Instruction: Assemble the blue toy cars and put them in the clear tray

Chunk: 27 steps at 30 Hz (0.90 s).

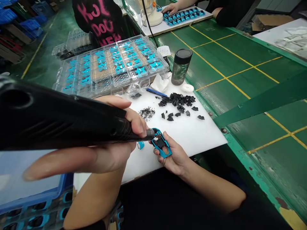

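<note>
My left hand (112,153) is shut around a black rotary power tool (59,118), and its metal tip reaches a small blue open-framed part (161,143), probably a toy car body. My right hand (174,156) holds that part, which has a black piece inside it. A small blue piece (140,145) lies on the white board (192,134) just below the tool. Black plastic chips (177,100) and a patch of fine black granules (146,113) lie farther up the board.
Clear trays of blue parts (112,64) stand beyond the board, beside a dark-lidded jar (180,66), white cloth (160,83) and a blue-handled tool (155,92). A co-worker's hand (170,8) reaches over blue parts on a far white board (183,16). A green workbench (230,60) extends right.
</note>
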Each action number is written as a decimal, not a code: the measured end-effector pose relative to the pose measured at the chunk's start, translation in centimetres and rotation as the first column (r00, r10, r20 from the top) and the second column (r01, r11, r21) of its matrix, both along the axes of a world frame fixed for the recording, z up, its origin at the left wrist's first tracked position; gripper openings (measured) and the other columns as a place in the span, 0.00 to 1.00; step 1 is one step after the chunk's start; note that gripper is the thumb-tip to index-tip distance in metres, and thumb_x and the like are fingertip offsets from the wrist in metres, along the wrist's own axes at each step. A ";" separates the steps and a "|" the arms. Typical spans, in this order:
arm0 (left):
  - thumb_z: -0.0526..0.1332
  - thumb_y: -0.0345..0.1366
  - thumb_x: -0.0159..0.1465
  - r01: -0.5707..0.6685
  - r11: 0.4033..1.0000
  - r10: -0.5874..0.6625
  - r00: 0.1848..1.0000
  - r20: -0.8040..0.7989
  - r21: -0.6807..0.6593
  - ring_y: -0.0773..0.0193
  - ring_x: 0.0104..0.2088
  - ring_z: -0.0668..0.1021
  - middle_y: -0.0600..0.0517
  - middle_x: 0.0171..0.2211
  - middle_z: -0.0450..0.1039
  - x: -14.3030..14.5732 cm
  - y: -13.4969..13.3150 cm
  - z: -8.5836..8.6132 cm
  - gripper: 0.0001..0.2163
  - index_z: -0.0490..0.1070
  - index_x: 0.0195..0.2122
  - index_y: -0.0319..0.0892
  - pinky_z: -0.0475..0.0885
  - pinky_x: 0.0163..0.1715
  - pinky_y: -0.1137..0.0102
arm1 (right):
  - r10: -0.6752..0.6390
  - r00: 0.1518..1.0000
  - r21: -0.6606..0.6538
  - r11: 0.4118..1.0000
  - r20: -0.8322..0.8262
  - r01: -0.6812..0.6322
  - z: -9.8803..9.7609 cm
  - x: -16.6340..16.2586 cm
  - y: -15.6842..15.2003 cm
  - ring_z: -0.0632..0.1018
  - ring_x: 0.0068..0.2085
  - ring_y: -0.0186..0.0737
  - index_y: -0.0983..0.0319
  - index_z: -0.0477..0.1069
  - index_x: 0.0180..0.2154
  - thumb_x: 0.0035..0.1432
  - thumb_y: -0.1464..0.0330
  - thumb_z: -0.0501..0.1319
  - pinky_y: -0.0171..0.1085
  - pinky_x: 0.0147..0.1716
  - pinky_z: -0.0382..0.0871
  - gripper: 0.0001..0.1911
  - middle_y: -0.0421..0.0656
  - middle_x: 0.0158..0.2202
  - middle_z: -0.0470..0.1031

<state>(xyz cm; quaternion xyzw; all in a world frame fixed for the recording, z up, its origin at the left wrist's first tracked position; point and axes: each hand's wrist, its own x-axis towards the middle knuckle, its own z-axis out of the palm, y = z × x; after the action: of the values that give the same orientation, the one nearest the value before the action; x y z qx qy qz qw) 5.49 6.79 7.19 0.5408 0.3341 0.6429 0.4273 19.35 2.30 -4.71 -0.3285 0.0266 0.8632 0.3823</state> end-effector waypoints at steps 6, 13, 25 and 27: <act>0.46 0.77 0.48 -0.080 0.994 0.080 0.997 -0.002 0.069 0.63 0.17 0.73 0.53 0.18 0.70 1.1 0.4 -0.2 0.42 0.77 0.36 0.43 0.73 0.20 0.62 | -0.017 1.000 0.016 1.000 0.006 0.016 0.1 0.1 -0.1 0.75 0.25 0.30 0.62 0.74 0.45 0.63 0.57 0.63 0.26 0.16 0.66 0.16 0.43 0.38 0.80; 0.45 0.78 0.47 -0.091 0.981 0.097 0.995 -0.027 0.172 0.62 0.16 0.73 0.53 0.18 0.69 1.6 0.6 -0.8 0.42 0.77 0.35 0.44 0.71 0.15 0.64 | -0.029 0.999 -0.025 0.999 0.016 0.029 0.8 0.0 -0.1 0.74 0.23 0.29 0.61 0.74 0.41 0.61 0.62 0.63 0.25 0.15 0.63 0.10 0.41 0.36 0.80; 0.65 0.62 0.55 0.101 0.986 -0.102 0.995 0.002 0.134 0.66 0.17 0.73 0.54 0.20 0.69 1.8 1.1 -1.9 0.25 0.72 0.37 0.43 0.67 0.16 0.69 | -0.016 0.997 -0.079 0.997 0.074 0.022 1.3 -0.1 0.1 0.73 0.24 0.27 0.61 0.76 0.42 0.59 0.61 0.65 0.24 0.16 0.62 0.12 0.44 0.42 0.80; 0.64 0.61 0.56 0.112 0.985 -0.111 0.994 -0.017 0.133 0.65 0.17 0.73 0.54 0.21 0.69 1.8 1.0 -1.9 0.24 0.73 0.39 0.44 0.68 0.16 0.69 | -0.012 0.997 -0.074 0.997 0.075 0.018 1.1 -0.1 0.1 0.74 0.25 0.27 0.61 0.76 0.42 0.59 0.61 0.65 0.24 0.16 0.62 0.12 0.44 0.43 0.80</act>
<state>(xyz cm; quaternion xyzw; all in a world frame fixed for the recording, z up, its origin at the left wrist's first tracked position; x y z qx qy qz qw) 7.30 7.84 5.30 0.5892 0.2614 0.6363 0.4238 19.23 2.42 -3.56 -0.3746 0.0471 0.8459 0.3768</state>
